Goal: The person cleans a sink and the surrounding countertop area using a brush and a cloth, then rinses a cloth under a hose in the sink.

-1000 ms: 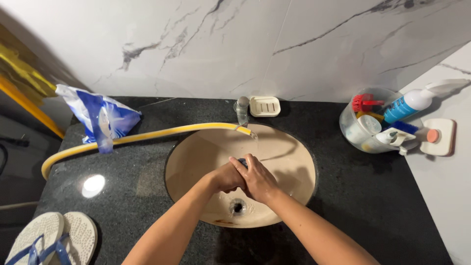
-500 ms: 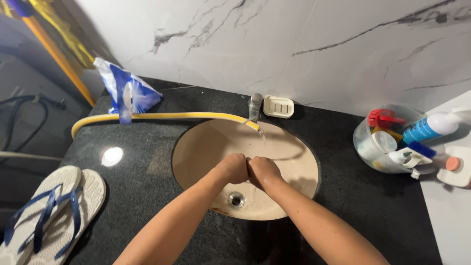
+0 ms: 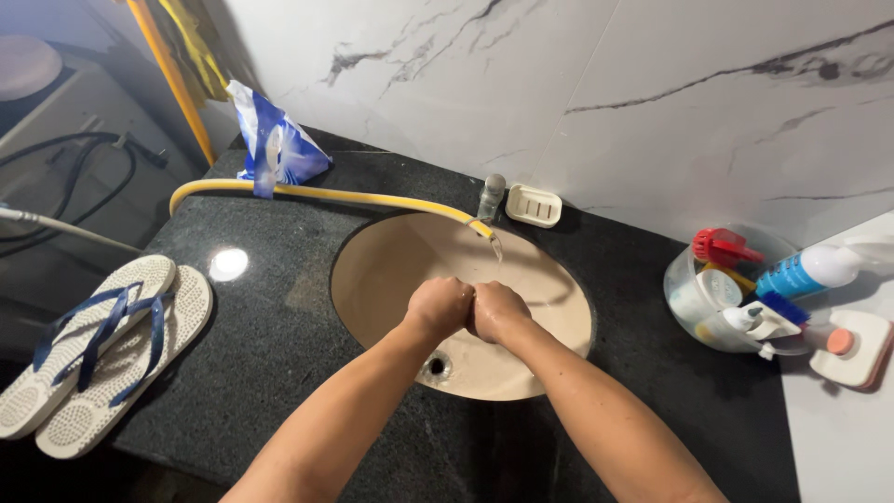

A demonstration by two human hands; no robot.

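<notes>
My left hand and my right hand are both curled into fists and pressed knuckle to knuckle over the beige oval sink. Nothing shows between the fingers; the inside of the fists is hidden. A yellow hose runs across the counter, and its end lets a thin stream of water fall just behind my hands. The drain lies below my left wrist.
On the black stone counter a steel tap and a cream soap dish stand behind the sink. A blue-and-white bag sits at the back left, flip-flops at the left edge, and a clear tub of cleaning items at the right.
My right hand no longer wraps over the left; both are fists side by side. A small dark thing seen between them a second ago is out of sight. The view has swung left.
</notes>
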